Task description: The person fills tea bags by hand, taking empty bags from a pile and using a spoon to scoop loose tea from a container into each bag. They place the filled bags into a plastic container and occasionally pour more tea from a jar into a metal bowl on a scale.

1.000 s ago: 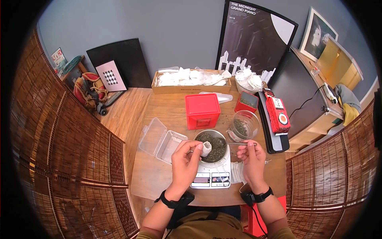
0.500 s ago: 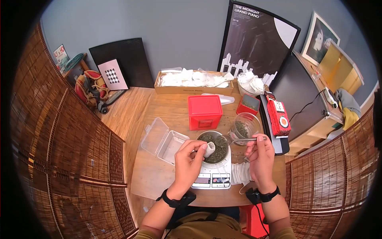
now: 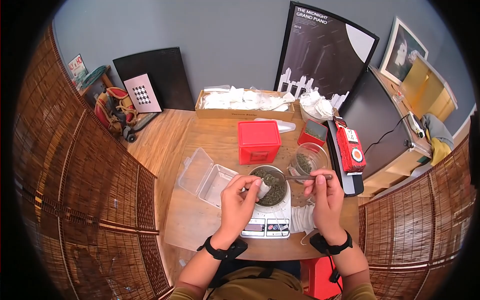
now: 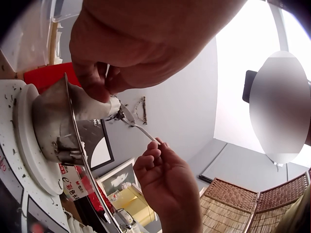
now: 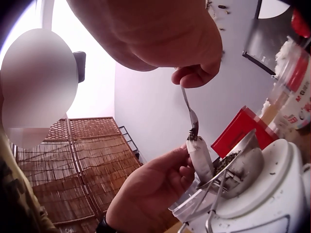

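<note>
My left hand pinches a small white bag upright over the metal bowl of dark dried leaves, which stands on a white scale. Between the thumb and fingers of my right hand is the handle of a metal spoon. In the right wrist view the spoon's tip, with some leaves on it, is at the bag's open top. The left wrist view shows leaves at the mouth of the bag beside the spoon.
An open clear plastic box lies left of the bowl. Behind are a red tin and a carton of white bags. A clear tub and a small red tin stand to the right. Several white bags lie beside the scale.
My right hand first moved right and up, then came slightly left, and the spoon reached the bag. The bag in my left hand has tilted a little. The head view has shifted slightly.
</note>
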Motion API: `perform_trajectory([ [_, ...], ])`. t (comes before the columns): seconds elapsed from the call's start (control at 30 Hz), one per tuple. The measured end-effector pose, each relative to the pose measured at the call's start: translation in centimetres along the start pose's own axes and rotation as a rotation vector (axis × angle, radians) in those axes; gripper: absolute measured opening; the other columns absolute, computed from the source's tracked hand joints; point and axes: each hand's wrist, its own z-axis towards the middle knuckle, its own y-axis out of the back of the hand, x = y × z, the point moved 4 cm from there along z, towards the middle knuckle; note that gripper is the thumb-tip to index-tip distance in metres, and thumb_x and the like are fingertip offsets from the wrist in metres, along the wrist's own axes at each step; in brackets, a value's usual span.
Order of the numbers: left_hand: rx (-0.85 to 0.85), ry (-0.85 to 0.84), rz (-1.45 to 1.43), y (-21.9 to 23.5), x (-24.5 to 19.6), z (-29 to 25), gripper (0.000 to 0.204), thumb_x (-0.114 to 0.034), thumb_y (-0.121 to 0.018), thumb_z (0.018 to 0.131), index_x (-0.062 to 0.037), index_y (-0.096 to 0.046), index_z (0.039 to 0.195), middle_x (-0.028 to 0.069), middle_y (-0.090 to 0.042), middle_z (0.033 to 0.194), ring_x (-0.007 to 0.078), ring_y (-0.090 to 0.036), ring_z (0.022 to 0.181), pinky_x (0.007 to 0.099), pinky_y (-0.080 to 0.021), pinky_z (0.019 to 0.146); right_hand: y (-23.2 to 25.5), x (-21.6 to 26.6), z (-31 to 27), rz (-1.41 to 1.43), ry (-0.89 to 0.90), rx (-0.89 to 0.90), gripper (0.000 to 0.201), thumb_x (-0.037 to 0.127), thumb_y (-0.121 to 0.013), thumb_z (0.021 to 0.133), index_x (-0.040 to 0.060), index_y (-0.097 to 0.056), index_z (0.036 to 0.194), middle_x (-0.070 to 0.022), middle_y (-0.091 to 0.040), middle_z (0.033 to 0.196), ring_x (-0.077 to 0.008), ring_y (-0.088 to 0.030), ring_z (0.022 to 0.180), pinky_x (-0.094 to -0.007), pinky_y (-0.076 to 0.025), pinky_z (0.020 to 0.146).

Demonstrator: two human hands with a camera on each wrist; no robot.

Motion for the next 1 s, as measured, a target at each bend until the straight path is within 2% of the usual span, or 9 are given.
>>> perform_trajectory([
  [0.27, -0.005, 0.003, -0.003, 0.1, -0.1, 0.1, 0.015, -0.005, -0.071, 0.107, 0.0085, -0.076, 0.111, 0.0069, -0.067, 0.101, 0.01, -0.067, 0.079, 0.0246, -0.057, 0.065, -0.3, 0.5, -1.0, -0.095, 0.124, 0.015, 0.019, 0.009, -0.053, 0.116, -0.0038, -0.063, 0.126, -0.0097, -0.073, 0.101, -0.0122, -0.067, 0.086, -0.0273, -0.056, 0.081],
  [0.33, 0.002, 0.022, -0.019, 0.0, -0.1, 0.1, 0.016, -0.007, -0.07, 0.108, 0.0078, -0.076, 0.111, 0.0065, -0.067, 0.103, 0.0102, -0.067, 0.081, 0.0243, -0.054, 0.066, -0.4, 0.5, -1.6, -0.197, 0.229, 0.055, 0.018, 0.006, -0.054, 0.115, -0.0049, -0.064, 0.125, -0.0122, -0.074, 0.102, -0.0146, -0.07, 0.086, -0.0286, -0.058, 0.08],
  [0.47, -0.012, 0.034, -0.022, 0.2, -0.2, 0.0, 0.015, -0.007, -0.071, 0.107, 0.0075, -0.075, 0.111, 0.0062, -0.067, 0.104, 0.0101, -0.066, 0.084, 0.0241, -0.053, 0.068, 0.0, 0.4, -1.8, -0.255, 0.302, 0.027, 0.018, 0.005, -0.055, 0.114, -0.0059, -0.066, 0.123, -0.0138, -0.075, 0.103, -0.0165, -0.073, 0.085, -0.0296, -0.059, 0.077],
  [0.57, -0.031, -0.04, 0.054, 0.5, -0.8, -0.2, 0.015, -0.007, -0.071, 0.107, 0.0073, -0.075, 0.11, 0.0054, -0.068, 0.105, 0.0103, -0.063, 0.089, 0.0253, -0.053, 0.075, 0.4, -0.4, -1.0, -0.34, 0.259, 0.003, 0.017, 0.004, -0.057, 0.113, -0.0049, -0.068, 0.123, -0.0133, -0.076, 0.102, -0.0173, -0.075, 0.085, -0.0311, -0.059, 0.076],
  [0.67, 0.023, -0.047, 0.148, 0.4, -0.8, -0.2, 0.012, -0.006, -0.072, 0.106, 0.0049, -0.076, 0.109, 0.0058, -0.069, 0.102, 0.0095, -0.066, 0.087, 0.0233, -0.053, 0.069, 0.0, -1.8, -0.7, -0.471, 0.242, 0.111, 0.017, 0.003, -0.059, 0.112, -0.0038, -0.07, 0.123, -0.0122, -0.076, 0.101, -0.0173, -0.075, 0.084, -0.0319, -0.059, 0.075],
  [0.77, -0.077, -0.112, 0.077, 0.7, -0.7, -0.3, 0.012, -0.007, -0.072, 0.106, 0.0036, -0.076, 0.109, 0.0055, -0.07, 0.101, 0.0093, -0.065, 0.084, 0.0241, -0.05, 0.067, 0.0, -3.5, -1.3, -0.46, 0.218, 0.17, 0.017, 0.004, -0.06, 0.112, -0.0026, -0.07, 0.123, -0.0122, -0.076, 0.102, -0.0174, -0.075, 0.083, -0.0327, -0.06, 0.075],
  [0.83, -0.021, -0.046, 0.145, 0.7, -1.2, -0.3, 0.013, -0.004, -0.071, 0.106, 0.0074, -0.074, 0.111, 0.0059, -0.069, 0.102, 0.0123, -0.062, 0.094, 0.0268, -0.051, 0.087, 0.5, -5.0, -1.6, -0.316, 0.043, 0.082, 0.02, 0.009, -0.058, 0.114, -0.0032, -0.069, 0.125, -0.0119, -0.077, 0.102, -0.0158, -0.073, 0.082, -0.031, -0.059, 0.075],
  [0.97, -0.019, -0.04, 0.135, 0.7, -0.6, -0.2, 0.013, -0.004, -0.071, 0.106, 0.0071, -0.074, 0.111, 0.006, -0.069, 0.103, 0.0127, -0.062, 0.094, 0.0271, -0.051, 0.087, 1.5, -7.2, -1.7, -0.037, -0.092, -0.052, 0.023, 0.015, -0.056, 0.117, -0.0029, -0.068, 0.126, -0.012, -0.078, 0.103, -0.0139, -0.072, 0.082, -0.0287, -0.058, 0.075],
  [1.0, -0.033, -0.085, 0.149, 0.6, -0.5, -0.2, 0.013, -0.007, -0.072, 0.106, 0.0047, -0.076, 0.11, 0.0051, -0.07, 0.1, 0.0108, -0.062, 0.087, 0.0256, -0.048, 0.076, 1.6, -7.7, -1.8, 0.024, -0.143, -0.074, 0.024, 0.017, -0.056, 0.117, -0.0024, -0.068, 0.126, -0.0119, -0.078, 0.103, -0.0131, -0.072, 0.083, -0.0279, -0.058, 0.075],
])
